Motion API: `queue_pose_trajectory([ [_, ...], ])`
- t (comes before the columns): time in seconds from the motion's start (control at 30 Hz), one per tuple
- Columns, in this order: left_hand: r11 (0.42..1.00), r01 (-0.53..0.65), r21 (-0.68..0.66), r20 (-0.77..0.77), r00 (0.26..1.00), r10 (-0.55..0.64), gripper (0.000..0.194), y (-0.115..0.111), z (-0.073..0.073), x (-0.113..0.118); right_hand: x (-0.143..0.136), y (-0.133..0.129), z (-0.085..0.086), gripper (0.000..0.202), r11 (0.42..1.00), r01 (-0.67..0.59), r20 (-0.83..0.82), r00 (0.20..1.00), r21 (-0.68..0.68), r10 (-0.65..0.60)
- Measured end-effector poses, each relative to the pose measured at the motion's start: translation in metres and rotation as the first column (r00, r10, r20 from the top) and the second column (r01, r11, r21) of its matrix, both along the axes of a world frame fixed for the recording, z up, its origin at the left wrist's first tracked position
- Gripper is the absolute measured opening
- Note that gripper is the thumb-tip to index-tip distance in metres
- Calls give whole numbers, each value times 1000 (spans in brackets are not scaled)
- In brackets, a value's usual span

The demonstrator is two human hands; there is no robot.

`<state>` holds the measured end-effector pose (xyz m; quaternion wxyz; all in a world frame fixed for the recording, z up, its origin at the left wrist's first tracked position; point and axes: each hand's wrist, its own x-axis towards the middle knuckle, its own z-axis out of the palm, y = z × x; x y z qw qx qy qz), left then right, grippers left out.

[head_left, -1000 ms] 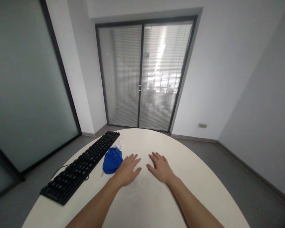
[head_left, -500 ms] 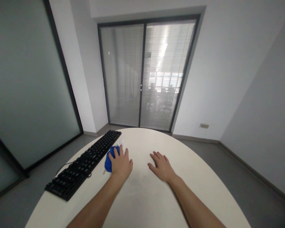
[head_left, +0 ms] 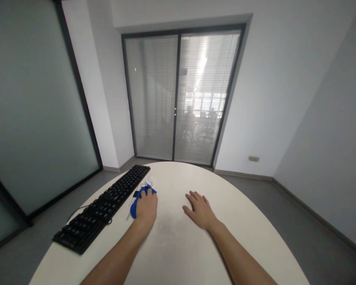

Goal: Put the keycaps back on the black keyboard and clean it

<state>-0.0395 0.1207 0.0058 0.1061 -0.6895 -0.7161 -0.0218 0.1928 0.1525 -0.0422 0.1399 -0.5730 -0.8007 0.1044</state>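
Note:
My left hand [head_left: 147, 205] is closed on a blue cloth [head_left: 134, 208], its fingers curled into the bunched fabric. Part of the cloth is hidden under the hand. Just beyond it lies a crumpled white piece [head_left: 150, 181], perhaps tissue. A small black item [head_left: 135, 194] and a thin pale stick [head_left: 128, 215] show at the cloth's left side; I cannot make out their kind. My right hand [head_left: 199, 209] rests palm down on the white table [head_left: 178, 249], fingers spread, holding nothing.
A black keyboard [head_left: 103, 208] lies slantwise along the table's left side, with a cable loop at its edges. Past the table's rounded far edge stands a glass double door [head_left: 175, 99] with blinds. A frosted glass panel [head_left: 38, 99] is on the left.
My left hand's fingers have curled from spread to closed, gathering the blue cloth and uncovering the small black item beside it. The right hand stays in place on the table.

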Motion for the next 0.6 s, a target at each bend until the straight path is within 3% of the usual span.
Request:
queue_pose_trajectory([
  [0.17,999,0,33,20,1000,-1,39,3,-2,-6,1,0,0,66,1000,2,-1,1000,-6,-2],
  [0.33,991,-132,-23,55,990,133,42,3,-2,-11,1,-1,2,66,1000,0,7,1000,-11,1],
  [0.43,992,-108,-57,85,990,113,46,3,2,-14,0,0,3,66,1000,-3,6,1000,-7,3],
  [0.6,992,-128,0,68,989,128,47,8,4,-24,1,0,1,66,1000,-1,2,1000,1,1],
])
